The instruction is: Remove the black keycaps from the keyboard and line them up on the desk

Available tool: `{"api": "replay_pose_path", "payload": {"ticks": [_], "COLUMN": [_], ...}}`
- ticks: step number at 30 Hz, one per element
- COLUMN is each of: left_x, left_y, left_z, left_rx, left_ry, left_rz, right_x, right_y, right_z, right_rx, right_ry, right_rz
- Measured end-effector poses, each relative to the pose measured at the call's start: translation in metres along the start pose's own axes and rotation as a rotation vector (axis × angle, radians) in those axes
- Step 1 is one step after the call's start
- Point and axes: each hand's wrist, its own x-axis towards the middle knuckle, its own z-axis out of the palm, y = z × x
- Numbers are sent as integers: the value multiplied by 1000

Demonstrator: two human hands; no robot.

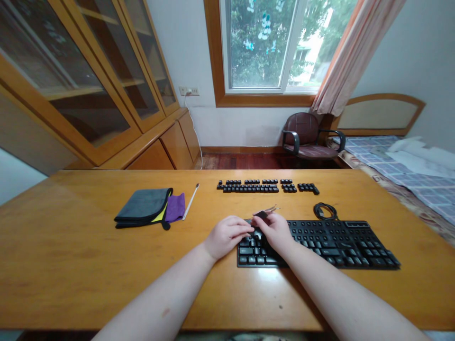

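Observation:
A black keyboard (pixel 329 251) lies on the desk, with keycaps off its upper rows and caps in place on the lower ones. Over its upper left part, my right hand (pixel 278 233) is closed on a wire keycap puller (pixel 262 214); the thin wires stick out past the fingers. Close beside it, my left hand (pixel 231 235) rests at the keyboard's left end, fingers bent and pressed together. Whatever is between those fingertips is hidden. Behind the keyboard, removed black keycaps (pixel 250 188) stand in rows.
A coiled black cable (pixel 325 211) sits behind the keyboard. To the left on the wooden desk (pixel 71 265) are a folded grey cloth (pixel 145 204), a purple cloth (pixel 175 207) and a white brush (pixel 191 202). An armchair (pixel 302 130) stands beyond the desk.

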Motion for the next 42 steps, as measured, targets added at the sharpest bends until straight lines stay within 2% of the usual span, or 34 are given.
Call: {"api": "replay_pose_path", "payload": {"ticks": [3,6,10,15,25,37,42], "left_x": [-1,-2,-4,-4,24,10,13], "left_y": [-5,-21,-51,-78,-121,-127,-130], "left_z": [-2,-12,-28,-26,-25,-40,-39], "left_rx": [63,240,410,459,441,396,403], "left_ry": [85,169,175,180,247,204,187], "left_rz": [-114,-324,-610,-811,-863,-803,-806], "right_x": [-1,-1,-1,0,1,0,0], "right_y": [1,2,6,10,5,0,-2], "right_z": [0,0,1,2,-1,-2,-3], "right_rx": [28,107,120,128,87,79,44], "right_ry": [34,56,34,33,-19,-16,-17], "right_rz": [46,80,68,72,66,95,84]}}
